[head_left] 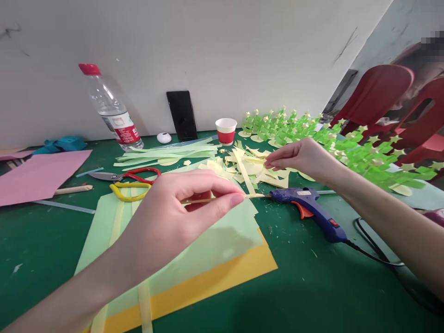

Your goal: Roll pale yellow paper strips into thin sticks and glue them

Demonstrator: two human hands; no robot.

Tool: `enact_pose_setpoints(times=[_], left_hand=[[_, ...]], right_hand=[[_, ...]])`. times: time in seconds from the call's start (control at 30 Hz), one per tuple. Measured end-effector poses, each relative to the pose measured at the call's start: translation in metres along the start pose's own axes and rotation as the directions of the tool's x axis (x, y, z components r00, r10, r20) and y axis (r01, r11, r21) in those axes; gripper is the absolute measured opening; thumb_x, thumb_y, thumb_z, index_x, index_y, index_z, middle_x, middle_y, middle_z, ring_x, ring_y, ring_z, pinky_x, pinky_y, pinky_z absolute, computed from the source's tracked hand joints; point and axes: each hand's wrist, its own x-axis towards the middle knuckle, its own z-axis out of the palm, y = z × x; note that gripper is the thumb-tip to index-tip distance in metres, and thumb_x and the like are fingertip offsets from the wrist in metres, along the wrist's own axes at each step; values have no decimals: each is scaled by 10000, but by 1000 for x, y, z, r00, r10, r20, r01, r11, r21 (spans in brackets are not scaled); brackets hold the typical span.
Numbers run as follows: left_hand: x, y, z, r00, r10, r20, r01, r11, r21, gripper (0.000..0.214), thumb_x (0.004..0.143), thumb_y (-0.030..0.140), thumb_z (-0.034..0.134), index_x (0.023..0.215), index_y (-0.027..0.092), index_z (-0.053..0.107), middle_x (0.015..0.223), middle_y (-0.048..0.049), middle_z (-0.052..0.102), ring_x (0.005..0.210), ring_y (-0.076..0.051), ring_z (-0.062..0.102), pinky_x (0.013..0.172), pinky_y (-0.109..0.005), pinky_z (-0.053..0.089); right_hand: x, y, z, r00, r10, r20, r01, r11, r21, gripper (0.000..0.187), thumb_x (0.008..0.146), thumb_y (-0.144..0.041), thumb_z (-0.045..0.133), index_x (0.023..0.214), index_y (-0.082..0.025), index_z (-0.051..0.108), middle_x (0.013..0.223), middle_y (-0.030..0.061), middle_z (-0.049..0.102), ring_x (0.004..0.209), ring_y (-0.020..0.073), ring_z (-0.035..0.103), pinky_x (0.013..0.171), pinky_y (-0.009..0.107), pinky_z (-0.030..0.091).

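Note:
My left hand [197, 199] is closed over the green and yellow paper sheets, pinching a thin pale-yellow paper strip [213, 200] seen almost edge-on. The strip's far end points at the nozzle of a blue glue gun [293, 195], which lies on its side; whether they touch is unclear. My right hand [300, 159] reaches over the glue gun to a pile of pale-yellow paper scraps [255, 167]. Its fingertips are pressed together at the pile's right edge, and what is between them, if anything, is hidden.
Scissors [126, 175] with red and yellow handles lie left, near pale-green strips [169, 155]. A bottle [116, 115], a phone [182, 115] and a paper cup [226, 132] stand along the wall. Rows of green paper plants [347, 143] fill the right back. A black cord [374, 256] trails right.

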Motion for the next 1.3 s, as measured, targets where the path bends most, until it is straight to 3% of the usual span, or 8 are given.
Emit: enact_pose_setpoints(times=[0.33,0.6,0.9,1.3], left_hand=[[0,1,0,1000,29,0,-29,1000,-4,134,791,184,653,681,247,694,673,128,680,605,-5,604,557,50,425],[-1,4,-1,1000,-12,4,12,1000,-17,149,778,166,655,652,236,689,642,126,671,582,-5,597,531,46,422],[0,4,0,1000,8,-3,-8,1000,-7,141,786,170,653,676,246,699,664,125,681,594,-9,602,534,36,424],[-3,4,-2,1000,-17,10,17,1000,-20,148,785,160,652,675,247,699,658,103,673,584,-30,591,512,-1,431]], right_hand=[[-6,-6,2,994,84,-71,-85,996,-10,210,907,-292,574,781,-130,614,681,-22,609,580,73,579,610,229,533],[-6,-16,5,992,105,-72,-103,994,25,212,938,-305,524,868,-124,610,790,7,628,674,90,605,653,253,540],[-9,-13,3,985,88,-151,-100,992,-73,268,916,-299,559,712,-125,551,600,-55,521,479,42,471,497,178,454],[-2,-1,1,998,55,-38,-51,994,100,182,918,-303,555,906,-132,614,843,20,627,730,108,608,670,265,540]])
